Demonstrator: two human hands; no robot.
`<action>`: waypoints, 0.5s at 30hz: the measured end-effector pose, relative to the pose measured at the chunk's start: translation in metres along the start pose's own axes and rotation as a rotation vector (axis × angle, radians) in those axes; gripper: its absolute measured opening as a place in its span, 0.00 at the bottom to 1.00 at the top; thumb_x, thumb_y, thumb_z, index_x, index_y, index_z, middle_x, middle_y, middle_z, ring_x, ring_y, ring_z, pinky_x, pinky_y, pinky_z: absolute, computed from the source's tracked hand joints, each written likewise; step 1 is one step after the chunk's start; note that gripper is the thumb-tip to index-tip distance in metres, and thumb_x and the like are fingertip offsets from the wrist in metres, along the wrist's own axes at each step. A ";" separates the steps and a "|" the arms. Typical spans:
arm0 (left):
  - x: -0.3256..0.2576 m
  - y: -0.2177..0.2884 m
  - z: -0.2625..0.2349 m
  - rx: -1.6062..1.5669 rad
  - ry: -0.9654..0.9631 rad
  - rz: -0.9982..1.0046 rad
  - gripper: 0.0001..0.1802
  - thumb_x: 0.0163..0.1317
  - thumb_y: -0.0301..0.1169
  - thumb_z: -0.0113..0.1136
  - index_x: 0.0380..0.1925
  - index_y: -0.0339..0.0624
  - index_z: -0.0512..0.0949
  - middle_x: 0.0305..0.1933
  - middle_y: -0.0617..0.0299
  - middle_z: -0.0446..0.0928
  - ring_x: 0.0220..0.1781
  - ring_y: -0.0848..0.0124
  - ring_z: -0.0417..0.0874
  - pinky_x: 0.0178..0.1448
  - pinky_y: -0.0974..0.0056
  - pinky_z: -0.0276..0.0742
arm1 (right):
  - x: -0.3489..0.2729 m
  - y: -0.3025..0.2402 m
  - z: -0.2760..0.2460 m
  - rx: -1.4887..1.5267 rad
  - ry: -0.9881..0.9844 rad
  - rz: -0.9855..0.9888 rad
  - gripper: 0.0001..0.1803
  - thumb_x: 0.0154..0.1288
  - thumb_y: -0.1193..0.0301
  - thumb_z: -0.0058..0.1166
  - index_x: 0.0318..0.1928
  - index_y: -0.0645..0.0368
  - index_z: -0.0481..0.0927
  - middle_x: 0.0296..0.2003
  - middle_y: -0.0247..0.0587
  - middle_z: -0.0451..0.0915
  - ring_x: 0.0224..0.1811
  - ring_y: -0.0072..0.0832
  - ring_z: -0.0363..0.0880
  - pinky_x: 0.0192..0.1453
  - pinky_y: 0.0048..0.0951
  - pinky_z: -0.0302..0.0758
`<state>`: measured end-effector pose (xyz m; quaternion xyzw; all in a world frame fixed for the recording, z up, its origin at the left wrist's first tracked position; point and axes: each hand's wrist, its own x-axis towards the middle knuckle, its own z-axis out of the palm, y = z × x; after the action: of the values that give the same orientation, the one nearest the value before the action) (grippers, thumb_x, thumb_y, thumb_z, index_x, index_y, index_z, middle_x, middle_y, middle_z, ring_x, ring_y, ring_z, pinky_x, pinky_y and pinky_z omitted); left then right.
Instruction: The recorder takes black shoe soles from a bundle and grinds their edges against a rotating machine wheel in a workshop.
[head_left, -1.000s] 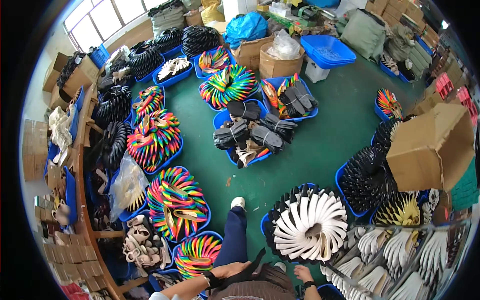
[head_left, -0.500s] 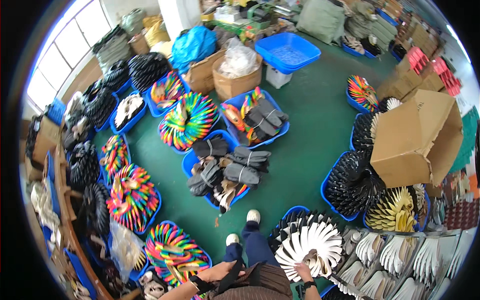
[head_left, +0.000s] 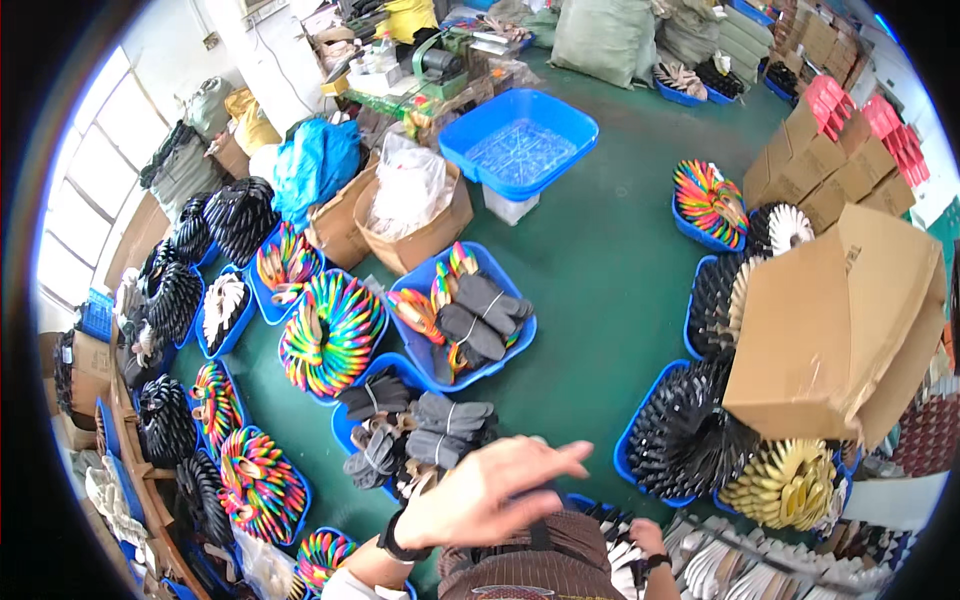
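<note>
Hovering near grey bundles (head_left: 452, 415), left hand (head_left: 497, 490) spread wide, right hand (head_left: 648, 538) beside white shoes (head_left: 624, 557), grip unclear

A black wristband (head_left: 391, 541) circles the wrist of the left hand (head_left: 500, 490), with a pale whitish cloth sleeve (head_left: 350, 586) farther up. The right hand (head_left: 647, 537) has a dark wristband (head_left: 658, 561). Brown cloth with fine pale pinstripes (head_left: 530, 575) covers the torso.

green floor (head_left: 590, 330); bright window (head_left: 100, 190)

readable text: none | large cardboard box (head_left: 800, 330): small dark print, too blurred to read
</note>
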<state>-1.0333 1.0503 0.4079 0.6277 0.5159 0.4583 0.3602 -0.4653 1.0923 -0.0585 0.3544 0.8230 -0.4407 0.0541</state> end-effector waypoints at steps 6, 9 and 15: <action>0.173 0.041 -0.053 -0.561 0.084 0.781 0.16 0.65 0.25 0.56 0.52 0.31 0.75 0.37 0.47 0.79 0.29 0.59 0.81 0.36 0.59 0.79 | 0.267 -0.027 -0.204 0.328 0.348 0.442 0.12 0.59 0.75 0.56 0.45 0.61 0.82 0.27 0.34 0.81 0.24 0.19 0.77 0.23 0.22 0.69; 0.258 0.011 -0.072 -0.485 0.266 0.965 0.19 0.64 0.24 0.57 0.56 0.44 0.75 0.36 0.49 0.79 0.24 0.65 0.76 0.31 0.65 0.74 | 0.366 -0.046 -0.269 0.221 0.271 0.403 0.14 0.60 0.75 0.56 0.47 0.62 0.81 0.28 0.32 0.81 0.26 0.18 0.77 0.26 0.22 0.70; 0.432 -0.014 -0.155 -0.613 0.306 0.893 0.23 0.63 0.27 0.59 0.59 0.54 0.75 0.37 0.50 0.78 0.23 0.68 0.75 0.28 0.68 0.72 | 0.462 -0.051 -0.334 0.316 0.157 0.478 0.13 0.60 0.76 0.54 0.47 0.60 0.82 0.33 0.35 0.83 0.32 0.21 0.80 0.33 0.25 0.75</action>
<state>-1.1638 1.4721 0.5322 0.5782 0.0898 0.7811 0.2181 -0.7666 1.5765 -0.0064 0.5752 0.6391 -0.5092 0.0369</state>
